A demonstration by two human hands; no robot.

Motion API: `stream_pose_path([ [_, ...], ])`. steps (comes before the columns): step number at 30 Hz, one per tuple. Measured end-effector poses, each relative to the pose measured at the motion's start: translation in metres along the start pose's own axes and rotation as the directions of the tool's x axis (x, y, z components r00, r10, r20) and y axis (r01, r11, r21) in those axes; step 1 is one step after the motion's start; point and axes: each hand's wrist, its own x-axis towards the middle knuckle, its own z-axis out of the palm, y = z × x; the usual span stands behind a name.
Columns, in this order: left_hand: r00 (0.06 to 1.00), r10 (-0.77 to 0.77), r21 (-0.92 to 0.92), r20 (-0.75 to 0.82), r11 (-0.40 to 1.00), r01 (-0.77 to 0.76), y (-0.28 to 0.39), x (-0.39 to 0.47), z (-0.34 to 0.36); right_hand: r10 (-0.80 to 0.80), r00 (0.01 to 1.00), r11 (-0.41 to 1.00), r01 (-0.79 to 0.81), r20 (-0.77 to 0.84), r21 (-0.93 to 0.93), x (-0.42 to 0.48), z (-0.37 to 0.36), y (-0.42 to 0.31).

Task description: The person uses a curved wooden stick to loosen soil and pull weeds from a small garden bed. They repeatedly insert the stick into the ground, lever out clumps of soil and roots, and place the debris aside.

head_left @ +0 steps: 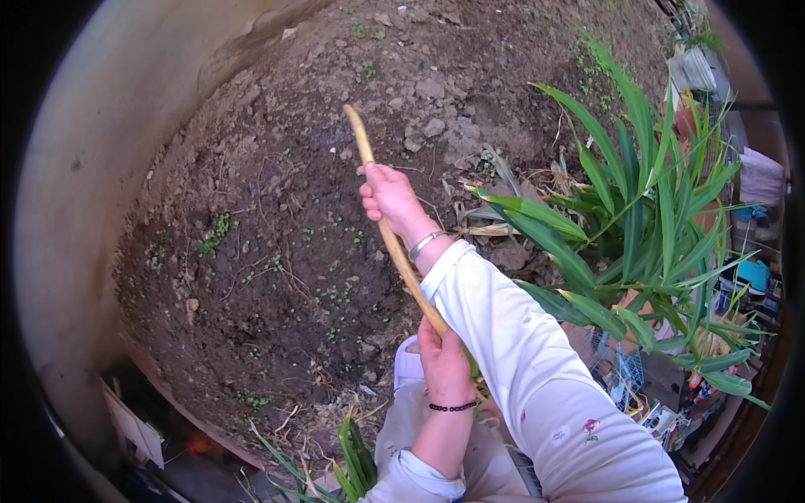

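A curved, pale wooden pole (402, 264), perhaps a tool handle, runs diagonally over dark soil (295, 251). My right hand (391, 198) grips its upper part, below the bent tip, and wears a metal bangle. My left hand (445, 364), with a dark beaded bracelet, is closed round the lower part beside my right sleeve. The pole's lower end is hidden behind my hand and sleeve, so any tool head there cannot be seen. Small green seedlings (333, 302) dot the soil under the pole.
Long-leaved green plants (629, 207) rise at the right, with dry leaves at their base. A curved plastered wall (75, 188) bounds the soil on the left. More leaves (355, 453) stand at the bottom. A light shoe (409, 361) shows beside my left hand. Household clutter lies far right.
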Motion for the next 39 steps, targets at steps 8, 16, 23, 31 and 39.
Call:
stream_pose_path([
  [8,0.997,-0.030,-0.095,-0.073,0.995,0.023,0.018,-0.009,0.011,0.056,0.994,0.992,-0.044,0.092,-0.122,-0.007,0.032,0.008],
  [16,0.991,-0.065,0.090,0.114,0.994,0.055,-0.002,-0.015,0.011,-0.070,0.983,0.997,0.071,-0.168,0.000,-0.013,-0.035,-0.018],
  [23,0.977,-0.123,0.151,0.173,0.984,0.097,-0.003,-0.027,0.020,-0.067,0.979,0.990,0.089,-0.193,0.105,-0.023,-0.075,-0.025],
  [31,0.980,-0.198,0.130,0.033,0.973,0.192,-0.030,-0.028,0.005,0.194,0.981,0.966,-0.191,0.003,-0.173,-0.052,-0.020,0.002],
  [39,0.975,-0.219,0.101,0.045,0.972,0.214,-0.039,-0.042,0.005,0.175,0.982,0.983,-0.178,-0.069,-0.051,-0.063,-0.042,0.007],
])
